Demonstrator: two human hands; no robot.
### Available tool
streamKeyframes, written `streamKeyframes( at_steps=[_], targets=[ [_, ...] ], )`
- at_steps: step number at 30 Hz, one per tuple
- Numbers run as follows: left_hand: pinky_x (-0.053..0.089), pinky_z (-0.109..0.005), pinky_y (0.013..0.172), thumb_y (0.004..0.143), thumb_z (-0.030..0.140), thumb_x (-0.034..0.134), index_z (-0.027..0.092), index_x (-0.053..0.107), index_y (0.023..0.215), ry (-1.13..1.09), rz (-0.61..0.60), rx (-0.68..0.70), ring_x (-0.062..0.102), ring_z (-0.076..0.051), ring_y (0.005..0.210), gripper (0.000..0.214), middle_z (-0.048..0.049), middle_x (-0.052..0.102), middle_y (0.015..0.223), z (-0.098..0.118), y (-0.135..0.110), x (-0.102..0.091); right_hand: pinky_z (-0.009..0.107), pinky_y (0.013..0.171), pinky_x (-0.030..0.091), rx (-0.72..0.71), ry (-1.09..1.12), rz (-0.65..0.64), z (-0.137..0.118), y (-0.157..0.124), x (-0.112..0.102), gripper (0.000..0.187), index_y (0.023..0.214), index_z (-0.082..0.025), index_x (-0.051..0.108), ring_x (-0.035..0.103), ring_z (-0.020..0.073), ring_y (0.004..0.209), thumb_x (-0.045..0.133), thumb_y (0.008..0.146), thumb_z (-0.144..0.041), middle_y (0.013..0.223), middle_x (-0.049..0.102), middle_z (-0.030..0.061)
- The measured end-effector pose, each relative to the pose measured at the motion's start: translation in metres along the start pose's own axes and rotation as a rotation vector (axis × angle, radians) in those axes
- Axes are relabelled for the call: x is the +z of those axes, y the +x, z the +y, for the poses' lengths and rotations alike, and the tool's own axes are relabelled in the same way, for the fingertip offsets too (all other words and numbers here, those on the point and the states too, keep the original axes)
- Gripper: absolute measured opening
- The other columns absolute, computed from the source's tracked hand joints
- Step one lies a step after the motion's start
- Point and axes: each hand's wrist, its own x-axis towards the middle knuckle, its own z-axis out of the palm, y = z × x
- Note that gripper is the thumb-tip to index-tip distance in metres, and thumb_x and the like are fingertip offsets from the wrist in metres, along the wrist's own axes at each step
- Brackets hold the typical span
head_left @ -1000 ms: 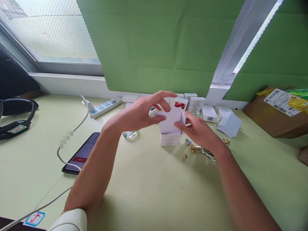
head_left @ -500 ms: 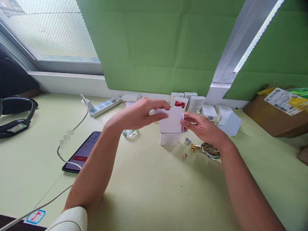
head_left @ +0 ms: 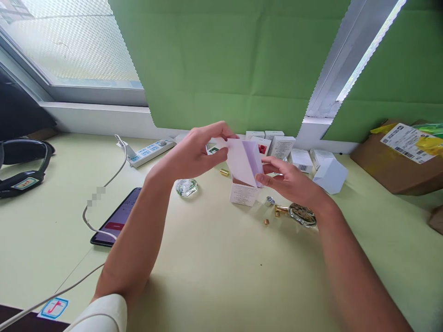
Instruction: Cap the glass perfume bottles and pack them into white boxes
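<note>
My left hand [head_left: 195,152] pinches the top left edge of a folded white card insert [head_left: 244,161], held tilted in the air. My right hand [head_left: 289,182] grips the insert's lower right edge with thumb and fingers. Just below it stands a small open white box [head_left: 243,194] on the pale green table [head_left: 214,267]. A round glass bottle [head_left: 186,186] lies left of the box. A flat round glass bottle with gold inside [head_left: 302,215], a silver cap [head_left: 269,200] and small gold parts [head_left: 281,210] lie under my right wrist.
Several small white boxes [head_left: 282,147] stand along the back wall, one lying at an angle [head_left: 330,175]. A phone [head_left: 116,221] on a white cable, a power strip [head_left: 148,153], a black headset [head_left: 20,177] and a brown parcel [head_left: 398,163] border the work area.
Both hands have lifted the white insert up out of the small box and tilted it; a gold cap behind it now shows.
</note>
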Motion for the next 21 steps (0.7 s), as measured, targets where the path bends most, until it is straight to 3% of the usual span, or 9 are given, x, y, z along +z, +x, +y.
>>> streamKeyframes(
  at_steps=[5,9,14,18,21],
  targets=[
    [0.048,-0.044,0.096,0.078,0.006,0.047,0.022,0.057,0.079,-0.175,0.091,0.131,0.059,-0.021,0.115,0.018,-0.0021,0.065,0.087,-0.013,0.005,0.001,0.045,0.094,0.051,-0.026,0.026,-0.022,-0.001,0.0,0.004,0.045,0.128,-0.033,0.056,0.06,0.0252,0.114,0.058,0.089,-0.054,0.128,0.063,0.005],
    [0.047,-0.05,0.101,0.076,0.009,0.048,0.022,0.055,0.073,-0.229,0.055,0.166,0.054,-0.024,0.124,0.015,-0.0045,0.065,0.106,-0.017,0.007,0.003,0.047,0.094,0.05,0.001,0.072,0.0,0.003,0.002,0.009,0.046,0.131,-0.036,0.053,0.062,0.0237,0.108,0.051,0.091,-0.058,0.127,0.063,0.004],
    [0.047,-0.047,0.102,0.08,0.022,0.06,0.022,0.053,0.068,-0.26,0.076,0.119,0.051,-0.024,0.127,0.014,-0.0041,0.058,0.125,-0.017,0.008,0.015,0.045,0.1,0.048,-0.038,0.222,-0.057,0.004,0.006,0.013,0.05,0.136,-0.036,0.049,0.054,0.0234,0.123,0.058,0.089,-0.053,0.136,0.058,0.0043],
    [0.05,-0.044,0.099,0.081,0.023,0.064,0.021,0.056,0.07,-0.332,0.022,0.153,0.053,-0.023,0.124,0.015,-0.0059,0.056,0.126,-0.022,0.011,0.026,0.043,0.1,0.049,-0.061,0.364,-0.134,0.004,0.008,0.014,0.056,0.138,-0.033,0.047,0.057,0.0215,0.119,0.065,0.086,-0.045,0.134,0.059,0.0052],
    [0.051,-0.04,0.095,0.085,0.025,0.061,0.025,0.06,0.093,-0.443,-0.036,0.122,0.056,-0.021,0.118,0.007,-0.0065,0.058,0.123,-0.028,0.011,0.029,0.042,0.098,0.05,-0.094,0.389,-0.13,0.007,0.009,0.012,0.051,0.133,-0.03,0.054,0.059,0.0204,0.113,0.069,0.084,-0.039,0.133,0.06,0.0052]
  ],
)
